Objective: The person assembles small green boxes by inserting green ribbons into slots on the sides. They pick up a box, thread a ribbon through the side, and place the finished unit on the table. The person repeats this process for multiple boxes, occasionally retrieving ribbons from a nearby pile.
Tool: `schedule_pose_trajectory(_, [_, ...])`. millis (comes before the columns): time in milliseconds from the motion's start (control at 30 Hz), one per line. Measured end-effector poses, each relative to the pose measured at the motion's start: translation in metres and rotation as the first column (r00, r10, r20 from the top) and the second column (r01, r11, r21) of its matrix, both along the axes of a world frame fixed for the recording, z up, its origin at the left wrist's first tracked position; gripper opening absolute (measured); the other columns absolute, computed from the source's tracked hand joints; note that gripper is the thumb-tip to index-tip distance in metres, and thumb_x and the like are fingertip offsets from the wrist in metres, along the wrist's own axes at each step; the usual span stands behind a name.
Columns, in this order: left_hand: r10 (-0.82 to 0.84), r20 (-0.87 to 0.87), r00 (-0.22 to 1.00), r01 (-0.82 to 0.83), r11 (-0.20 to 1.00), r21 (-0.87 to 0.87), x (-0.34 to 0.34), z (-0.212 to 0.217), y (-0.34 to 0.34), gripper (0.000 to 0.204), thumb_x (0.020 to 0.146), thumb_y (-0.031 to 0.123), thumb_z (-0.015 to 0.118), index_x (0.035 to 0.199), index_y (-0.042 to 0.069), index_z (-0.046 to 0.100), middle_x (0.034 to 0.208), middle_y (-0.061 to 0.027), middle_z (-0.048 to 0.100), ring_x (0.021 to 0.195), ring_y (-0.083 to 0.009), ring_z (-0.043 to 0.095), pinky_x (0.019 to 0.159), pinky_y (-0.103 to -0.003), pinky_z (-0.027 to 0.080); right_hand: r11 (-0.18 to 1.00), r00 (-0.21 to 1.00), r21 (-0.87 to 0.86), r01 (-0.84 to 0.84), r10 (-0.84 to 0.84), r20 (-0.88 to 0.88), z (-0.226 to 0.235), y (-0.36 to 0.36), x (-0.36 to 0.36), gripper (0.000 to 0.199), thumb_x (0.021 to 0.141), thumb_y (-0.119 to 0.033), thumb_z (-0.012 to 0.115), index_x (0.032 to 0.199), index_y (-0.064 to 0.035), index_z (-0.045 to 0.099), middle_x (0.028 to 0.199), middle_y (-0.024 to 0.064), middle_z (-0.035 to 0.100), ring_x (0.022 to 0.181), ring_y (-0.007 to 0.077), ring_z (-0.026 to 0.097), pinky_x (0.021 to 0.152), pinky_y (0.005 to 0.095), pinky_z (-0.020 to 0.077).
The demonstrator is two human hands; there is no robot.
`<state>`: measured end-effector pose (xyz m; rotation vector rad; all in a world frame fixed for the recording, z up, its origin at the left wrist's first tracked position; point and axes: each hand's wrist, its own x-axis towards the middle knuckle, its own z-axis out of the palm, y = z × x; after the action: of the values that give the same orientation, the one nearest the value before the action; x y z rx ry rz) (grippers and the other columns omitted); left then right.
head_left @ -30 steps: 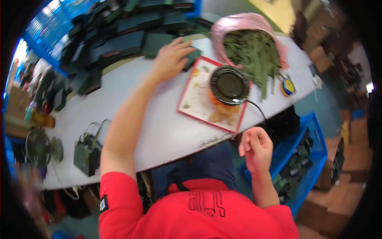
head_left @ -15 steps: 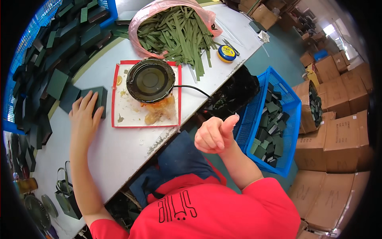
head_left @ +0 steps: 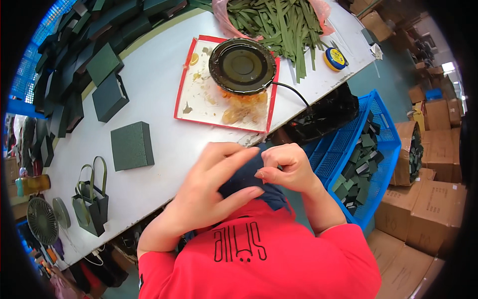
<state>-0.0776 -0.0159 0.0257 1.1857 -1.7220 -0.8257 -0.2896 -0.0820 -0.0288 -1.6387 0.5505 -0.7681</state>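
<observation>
My left hand [head_left: 211,187] is open over my lap by the table's front edge, fingers and thumb apart, holding nothing. Just right of it, my right hand [head_left: 289,167] is closed, its thumb against the curled fingers; whatever it may hold is hidden. A dark green box [head_left: 130,147] lies on the white table left of my hands, touched by neither. Behind it a second dark green box [head_left: 109,98] lies tilted against a stack of similar boxes [head_left: 69,74]. Ahead of my hands a round black pan [head_left: 242,65] sits on a red-rimmed white tray [head_left: 186,79] smeared with amber glue.
A pink bag [head_left: 221,17] of green ribbon strips [head_left: 279,25] and a round blue-and-yellow tin [head_left: 335,59] are at the back. A small dark handled bag [head_left: 91,207] and a fan [head_left: 42,221] stand left. A blue crate [head_left: 391,144] and cartons [head_left: 425,212] are right.
My left hand has let go of the dark green box and come back beside my right hand. The right thumb has folded down against the fingers. The view has shifted left.
</observation>
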Motion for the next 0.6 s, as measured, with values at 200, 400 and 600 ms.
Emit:
schedule_pose_trajectory(200, [-0.092,-0.207,0.974,0.070,0.991,-0.114,-0.016,-0.049,-0.005,0.028,0.084,0.001,0.073,0.112,0.001,0.070,0.106,-0.0127,0.065,0.081,-0.0203,0.064,0.074,-0.029,0.051,0.979,0.986,-0.181,0.093,-0.116,-0.124,0.003,0.003,-0.004,0.023,0.082,-0.006,0.075,0.065,-0.0034,0.061,0.057,0.0062,0.053,0.050,0.0193,0.051,0.048,0.0314,0.0364])
schedule_pose_trajectory(400, [0.170,-0.870,0.462,0.082,0.969,0.233,-0.033,-0.059,0.001,0.010,0.100,0.004,0.057,0.096,-0.004,0.063,0.094,-0.0113,0.061,0.073,-0.0141,0.062,0.066,-0.028,0.051,0.980,0.981,-0.059,0.189,-0.185,0.063,-0.005,0.006,0.001,0.020,0.089,-0.009,0.070,0.070,-0.0033,0.064,0.060,0.0043,0.058,0.053,0.0163,0.053,0.052,0.0285,0.0398])
schedule_pose_trajectory(600, [0.014,-0.454,0.891,0.004,0.999,0.038,-0.027,-0.050,-0.003,0.013,0.081,-0.003,0.077,0.091,0.001,0.070,0.092,-0.0075,0.066,0.075,-0.0147,0.064,0.068,-0.027,0.052,0.976,0.969,0.152,0.158,-0.183,0.166,-0.018,0.005,-0.008,0.027,0.096,-0.017,0.066,0.074,-0.0015,0.064,0.063,0.0043,0.060,0.056,0.0113,0.053,0.055,0.0257,0.0409])
